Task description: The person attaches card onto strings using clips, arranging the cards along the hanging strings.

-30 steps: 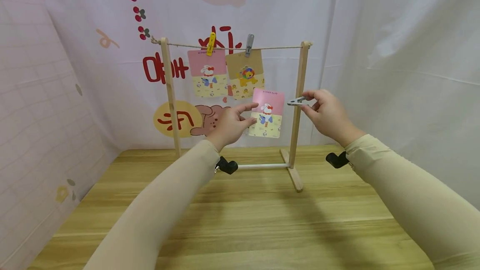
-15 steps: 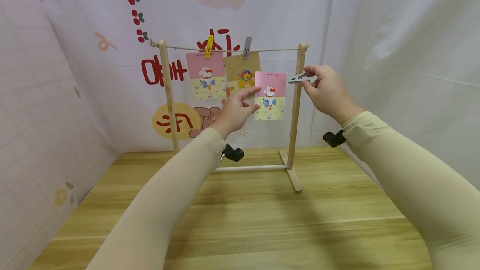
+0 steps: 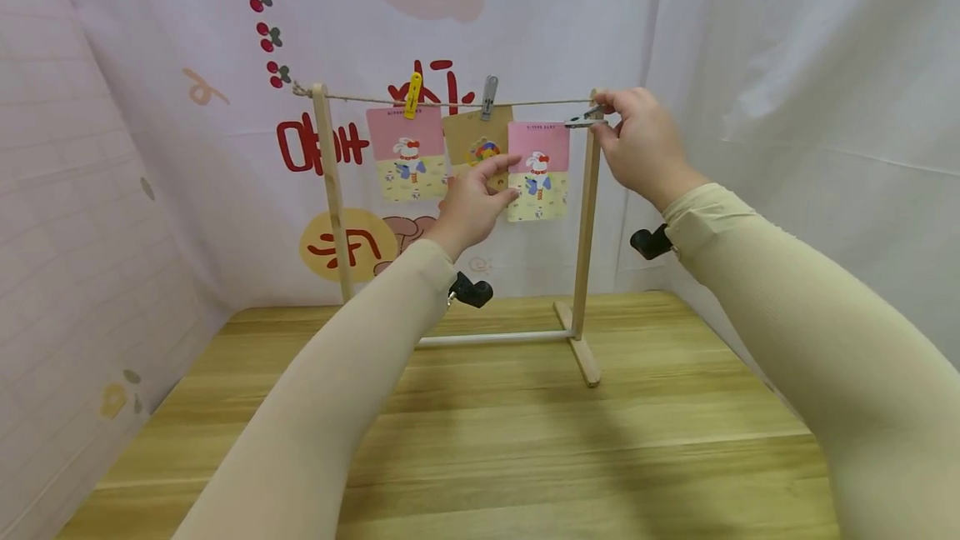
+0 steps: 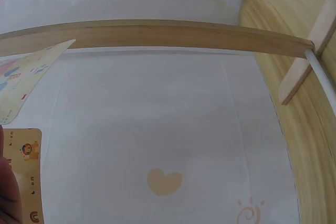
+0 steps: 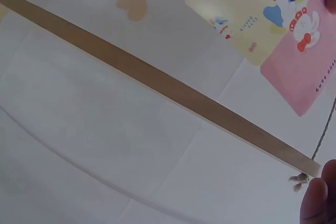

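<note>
My left hand (image 3: pixel 476 202) pinches the left edge of a pink and yellow card (image 3: pixel 538 177) printed with a white rabbit. The card's top edge is a little below the string (image 3: pixel 547 102). In the right wrist view the same card (image 5: pixel 299 30) appears at the upper right. Between thumb and fingers my right hand (image 3: pixel 641 140) grips a grey clothespin (image 3: pixel 585 119), whose tip is by the card's top right corner. On the string, a yellow clothespin (image 3: pixel 412 96) holds a similar pink card (image 3: pixel 408 161), and another grey clothespin (image 3: pixel 489 98) holds a brown lion card (image 3: pixel 465 136), partly covered by my left hand.
The string runs between two wooden posts, the left post (image 3: pixel 333 190) and the right post (image 3: pixel 587 240). A white rod (image 3: pixel 495 338) joins them low down, above the wooden table (image 3: pixel 480 440). Behind hangs a printed white cloth (image 3: pixel 570 15).
Both hands have risen toward the string, carrying the rabbit card and the grey clothespin upward. The clothespin has also come closer to the card's top corner. The hanging cards stay clipped.
</note>
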Demonstrator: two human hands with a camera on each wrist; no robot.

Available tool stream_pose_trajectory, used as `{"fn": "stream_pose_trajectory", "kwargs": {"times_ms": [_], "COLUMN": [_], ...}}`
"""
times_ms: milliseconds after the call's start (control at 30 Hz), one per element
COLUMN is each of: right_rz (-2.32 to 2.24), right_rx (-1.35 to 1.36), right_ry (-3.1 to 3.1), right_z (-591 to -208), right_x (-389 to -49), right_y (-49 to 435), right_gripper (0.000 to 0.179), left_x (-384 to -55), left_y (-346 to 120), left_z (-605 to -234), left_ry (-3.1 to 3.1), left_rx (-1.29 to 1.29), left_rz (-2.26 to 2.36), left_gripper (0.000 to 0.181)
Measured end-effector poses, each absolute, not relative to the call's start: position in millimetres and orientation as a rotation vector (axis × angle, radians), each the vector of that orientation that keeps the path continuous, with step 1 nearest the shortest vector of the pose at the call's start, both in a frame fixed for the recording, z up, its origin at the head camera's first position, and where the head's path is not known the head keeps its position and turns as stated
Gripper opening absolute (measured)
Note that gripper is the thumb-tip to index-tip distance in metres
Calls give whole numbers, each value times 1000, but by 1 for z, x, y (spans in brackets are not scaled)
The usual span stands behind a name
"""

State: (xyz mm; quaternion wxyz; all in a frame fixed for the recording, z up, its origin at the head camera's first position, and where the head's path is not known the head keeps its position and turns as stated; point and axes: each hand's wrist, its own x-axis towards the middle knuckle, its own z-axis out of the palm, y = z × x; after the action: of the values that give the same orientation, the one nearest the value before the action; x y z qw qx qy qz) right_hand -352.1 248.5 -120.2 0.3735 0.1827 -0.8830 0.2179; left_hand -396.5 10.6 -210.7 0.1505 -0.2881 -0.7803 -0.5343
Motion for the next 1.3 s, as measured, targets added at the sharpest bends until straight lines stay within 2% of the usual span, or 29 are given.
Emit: {"fn": "stream_pose_trajectory", "kwargs": {"times_ms": [600,1300], "right_rz": [183,-24], "right_rx": [341,364], "right_ry": [-2457,-2545], "right_z": [-72,-56], "right_x": [-371,-373], "right_y": [225,219], "right_gripper": [33,32], "left_x": [-403,-404], "left_y": [17,28], "left_z": [-196,-192], "left_ry": [-2263,-2264], "left_rx": [-738,-736], "left_rz": [-1465,-1379], "left_gripper": [49,48]}}
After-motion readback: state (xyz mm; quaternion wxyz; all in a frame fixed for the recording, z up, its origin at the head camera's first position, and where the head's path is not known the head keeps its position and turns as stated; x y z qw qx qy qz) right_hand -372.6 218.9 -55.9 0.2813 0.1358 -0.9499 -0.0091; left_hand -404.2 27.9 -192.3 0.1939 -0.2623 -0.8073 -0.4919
